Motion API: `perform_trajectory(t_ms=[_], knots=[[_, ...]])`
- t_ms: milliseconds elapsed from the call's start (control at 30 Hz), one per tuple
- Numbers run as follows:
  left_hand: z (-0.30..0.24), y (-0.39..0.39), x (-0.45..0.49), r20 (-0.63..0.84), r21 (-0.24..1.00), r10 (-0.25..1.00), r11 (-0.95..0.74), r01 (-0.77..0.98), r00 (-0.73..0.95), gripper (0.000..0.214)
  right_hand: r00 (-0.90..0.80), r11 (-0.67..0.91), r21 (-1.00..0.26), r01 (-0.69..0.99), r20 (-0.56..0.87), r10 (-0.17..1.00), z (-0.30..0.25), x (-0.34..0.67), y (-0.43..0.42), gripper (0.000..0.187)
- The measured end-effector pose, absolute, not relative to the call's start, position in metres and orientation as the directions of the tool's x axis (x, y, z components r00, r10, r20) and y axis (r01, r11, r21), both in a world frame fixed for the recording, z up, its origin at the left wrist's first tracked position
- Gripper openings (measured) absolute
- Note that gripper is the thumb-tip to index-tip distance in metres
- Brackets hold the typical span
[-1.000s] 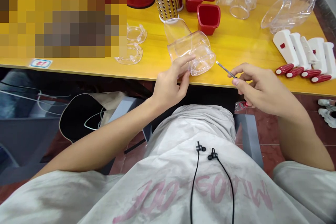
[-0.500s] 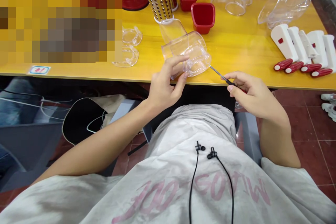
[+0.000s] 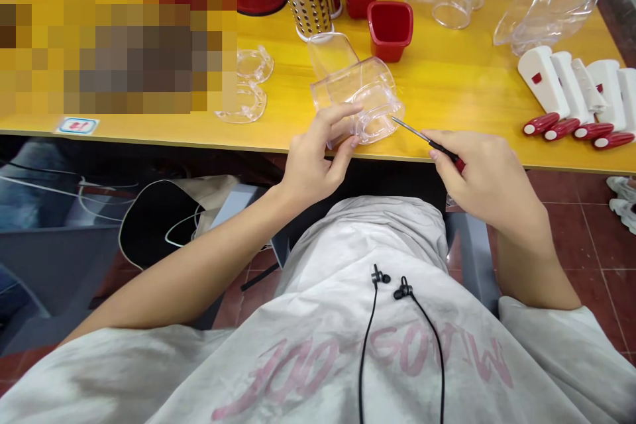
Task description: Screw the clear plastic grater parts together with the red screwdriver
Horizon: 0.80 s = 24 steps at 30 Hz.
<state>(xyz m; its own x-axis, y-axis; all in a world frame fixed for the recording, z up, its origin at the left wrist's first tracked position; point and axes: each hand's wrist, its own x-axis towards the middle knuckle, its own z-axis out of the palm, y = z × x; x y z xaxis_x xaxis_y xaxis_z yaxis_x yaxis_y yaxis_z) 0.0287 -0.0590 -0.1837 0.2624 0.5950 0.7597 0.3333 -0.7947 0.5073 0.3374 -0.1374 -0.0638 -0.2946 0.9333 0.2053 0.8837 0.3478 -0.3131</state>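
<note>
My left hand (image 3: 322,152) is closed on a clear plastic housing (image 3: 368,89) that lies tilted on the yellow table near its front edge. Thumb and fingers hold the housing by its near, rounded end. In my right hand (image 3: 487,172) is a screwdriver (image 3: 422,136) with a thin metal shaft and a dark and red handle, mostly hidden by the fingers. Its tip points left at the rounded end of the housing; whether it touches I cannot tell.
Beyond the housing stand red cups (image 3: 390,30) and a perforated metal drum (image 3: 308,0). Clear rings (image 3: 243,105) lie to the left. At the right are white handles with red ends (image 3: 544,83), clear tubes (image 3: 451,6) and a clear chute (image 3: 551,13). The table's front edge (image 3: 199,139) runs below my hands.
My right hand has turned over slightly, knuckles now more on top, and the screwdriver tip has shifted a little at the housing's end. My left hand keeps its hold.
</note>
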Motion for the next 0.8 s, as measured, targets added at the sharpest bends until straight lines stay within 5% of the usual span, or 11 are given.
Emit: perform_trajectory(t_ms=[433,800], knots=[[-0.18,-0.06,0.034,0.8,0.472,0.547,-0.827,0.307,0.245,0.048,-0.279,0.321,-0.218,0.922,0.202,0.939,-0.06,0.333,-0.135,0.046],[-0.177,-0.062,0.035,0.807,0.443,0.52,-0.847,0.294,0.28,0.052,-0.484,0.508,-0.203,0.837,0.158,0.861,-0.052,0.349,-0.108,0.039]])
